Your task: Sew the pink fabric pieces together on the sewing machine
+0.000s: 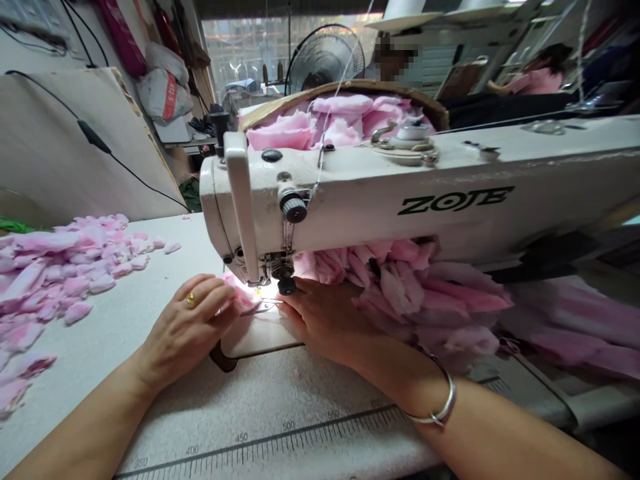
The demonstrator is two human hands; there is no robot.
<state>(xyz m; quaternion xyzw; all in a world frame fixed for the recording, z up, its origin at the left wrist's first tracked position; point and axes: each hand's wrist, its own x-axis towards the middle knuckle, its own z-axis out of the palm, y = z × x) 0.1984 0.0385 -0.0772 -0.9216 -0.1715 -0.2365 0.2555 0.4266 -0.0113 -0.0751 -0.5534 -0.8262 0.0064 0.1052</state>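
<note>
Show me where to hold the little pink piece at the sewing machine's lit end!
Probably by its left edge, coming from the left, where the left hand is: that side of the pink piece sticks out, while its right end lies close to the sewing machine's metal parts.

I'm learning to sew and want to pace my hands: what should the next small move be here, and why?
Probably use the left hand to guide the pink cloth gently inward, held flat: that hand is at the cloth's outer side, the cloth lies by the lit plate beneath the sewing machine, and the right hand is just across, fingertips close to the plate.
</note>
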